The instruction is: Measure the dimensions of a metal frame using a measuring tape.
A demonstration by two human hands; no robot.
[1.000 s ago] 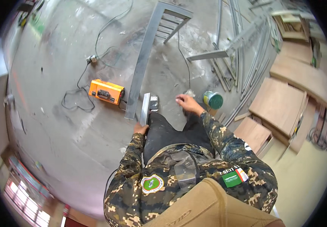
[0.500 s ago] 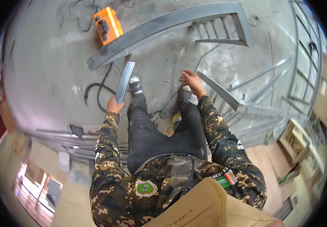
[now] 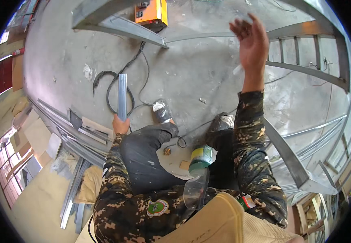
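My left hand (image 3: 121, 124) is closed around the lower end of a short grey metal channel (image 3: 122, 95), which points away from me above the floor. My right hand (image 3: 253, 42) is lifted and reaches out ahead, empty, its fingers apart and slightly bent. It appears in front of the floor beside a large welded metal frame (image 3: 305, 30) with several short crossbars; whether it touches the frame I cannot tell. Another part of this metalwork, a grey beam (image 3: 130, 29), crosses the upper left.
An orange machine (image 3: 153, 14) stands beyond the beam. Black cable (image 3: 109, 91) loops over the floor near my left foot. A green and yellow container (image 3: 201, 158) is between my legs. Long metal profiles (image 3: 68, 125) lie left; an angled metal piece (image 3: 287, 156) stands right.
My right hand has risen and reached forward from beside my knee, its fingers opening out. The channel stays in my left hand, now more upright. My view has shifted, and my legs are more bent.
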